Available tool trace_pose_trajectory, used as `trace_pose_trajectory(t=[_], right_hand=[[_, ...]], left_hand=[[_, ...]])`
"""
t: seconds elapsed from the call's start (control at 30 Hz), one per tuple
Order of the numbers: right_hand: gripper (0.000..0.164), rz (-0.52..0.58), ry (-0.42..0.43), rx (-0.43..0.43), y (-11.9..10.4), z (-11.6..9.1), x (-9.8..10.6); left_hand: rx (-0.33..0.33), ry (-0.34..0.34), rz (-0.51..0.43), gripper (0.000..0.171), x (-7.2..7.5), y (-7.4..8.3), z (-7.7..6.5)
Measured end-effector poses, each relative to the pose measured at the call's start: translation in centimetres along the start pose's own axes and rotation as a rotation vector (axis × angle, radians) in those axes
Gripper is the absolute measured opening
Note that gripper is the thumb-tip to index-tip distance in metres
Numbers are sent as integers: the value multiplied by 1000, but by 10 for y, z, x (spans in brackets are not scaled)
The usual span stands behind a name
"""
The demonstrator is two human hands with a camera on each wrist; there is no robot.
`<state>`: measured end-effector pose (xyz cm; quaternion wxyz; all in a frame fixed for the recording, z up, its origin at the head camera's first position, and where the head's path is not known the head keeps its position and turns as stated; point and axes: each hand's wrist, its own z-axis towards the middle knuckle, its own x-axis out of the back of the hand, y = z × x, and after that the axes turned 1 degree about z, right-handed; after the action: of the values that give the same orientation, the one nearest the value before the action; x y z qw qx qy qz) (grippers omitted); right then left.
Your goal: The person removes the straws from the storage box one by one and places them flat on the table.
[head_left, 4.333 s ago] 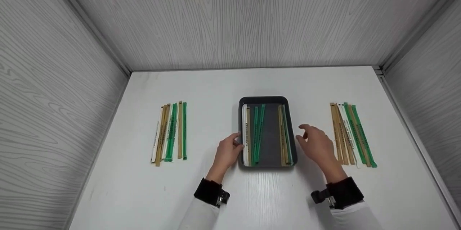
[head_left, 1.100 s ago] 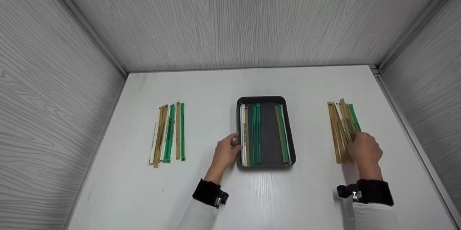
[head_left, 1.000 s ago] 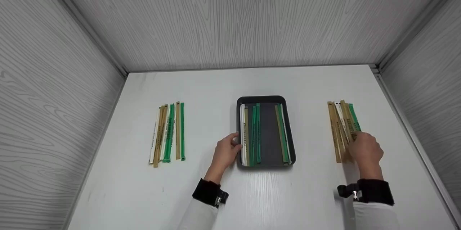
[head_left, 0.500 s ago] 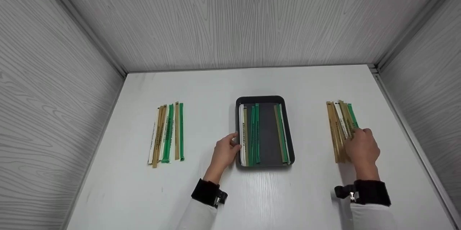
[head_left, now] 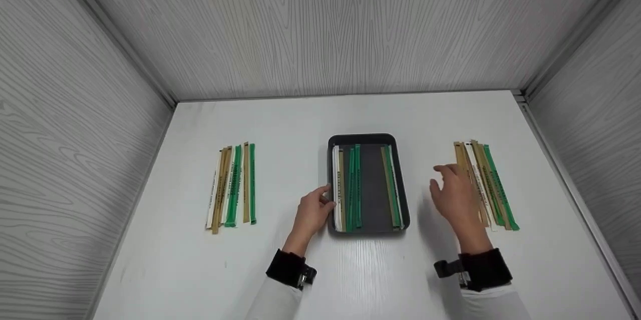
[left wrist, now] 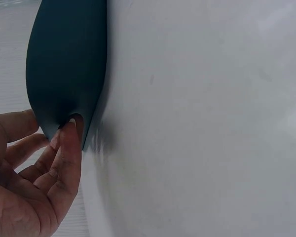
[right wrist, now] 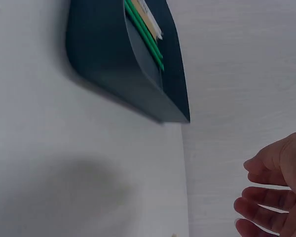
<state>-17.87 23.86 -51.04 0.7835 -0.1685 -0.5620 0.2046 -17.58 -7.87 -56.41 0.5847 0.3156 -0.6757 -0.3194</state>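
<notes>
A dark shallow tray (head_left: pixel 373 185) sits mid-table with long, thin paper-wrapped sticks in it: white, brown and two green ones (head_left: pixel 357 185) on the left, and brown, green and white ones (head_left: pixel 392 185) on the right. Its left edge is held by my left hand (head_left: pixel 313 214); in the left wrist view the fingers (left wrist: pixel 66 163) pinch the tray's wall (left wrist: pixel 69 59). My right hand (head_left: pixel 454 197) hovers with loosely bent fingers between the tray and the right-hand group of wrapped sticks (head_left: pixel 497 180), partly covering the brown ones. Nothing lies between its fingers in the right wrist view.
Another group of white, brown and green wrapped sticks (head_left: pixel 233 185) lies on the table's left side. Grey wood-grain panels (head_left: pixel 320 29) enclose the white table (head_left: pixel 295 119) at the back and on both sides.
My right hand went from beside the tray to the right-hand sticks, gripped there, then let go and came back left. A brown stick there shifted position. The tray's two green sticks now lie closer together.
</notes>
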Motion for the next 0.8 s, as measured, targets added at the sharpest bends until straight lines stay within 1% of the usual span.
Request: trace_pose_trajectory(t=[0.1, 0.2, 0.33, 0.4, 0.5, 0.57, 0.8], right_hand=[[28, 30, -93, 37, -21, -3, -15], [31, 67, -229, 66, -39, -8, -33], [34, 88, -399, 119, -53, -13, -60], [35, 81, -456, 151, -57, -15, -71], [34, 54, -504, 200, -60, -17, -82], [34, 34, -517, 226, -62, -17, -87], [35, -29, -498, 288, -65, -17, -99]], left_hand=[[1, -1, 2, 48, 0, 0, 0], [10, -5, 4, 49, 0, 1, 1], [15, -4, -6, 49, 0, 0, 0], [10, -1, -12, 49, -1, 0, 0], [2, 3, -22, 49, -1, -1, 0], [-4, 5, -27, 49, -1, -1, 0], [-30, 6, -37, 47, 0, -4, 0]])
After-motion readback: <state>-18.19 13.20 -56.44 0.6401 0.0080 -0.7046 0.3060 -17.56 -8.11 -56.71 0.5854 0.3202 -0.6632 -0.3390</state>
